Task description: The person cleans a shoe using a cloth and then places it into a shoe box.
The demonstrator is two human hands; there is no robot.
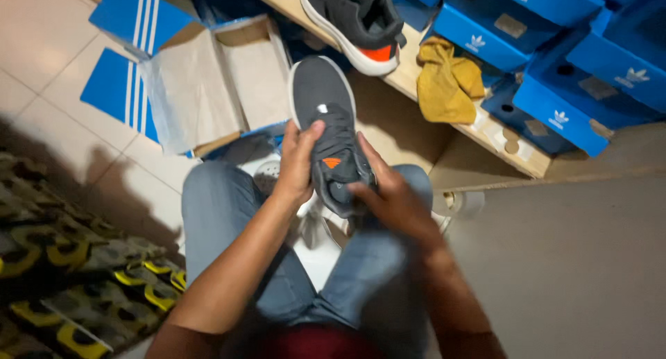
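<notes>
A dark grey sneaker (326, 116) with a white sole edge and an orange tongue tab is held over my lap, toe pointing away from me. My left hand (298, 161) grips its left side, thumb resting on the laces. My right hand (390, 196) holds the heel and collar on the right side. My knees in blue jeans (222, 206) sit just under the shoe. A matching grey sneaker (357, 19) with an orange heel patch rests on a wooden shelf (479, 133) ahead.
An open blue shoe box (208, 88) lined with white paper lies on the tiled floor to the left. Several blue shoe boxes (548, 47) are stacked at the upper right, beside a yellow cloth (447, 81). A camouflage-patterned fabric (62, 262) covers the lower left.
</notes>
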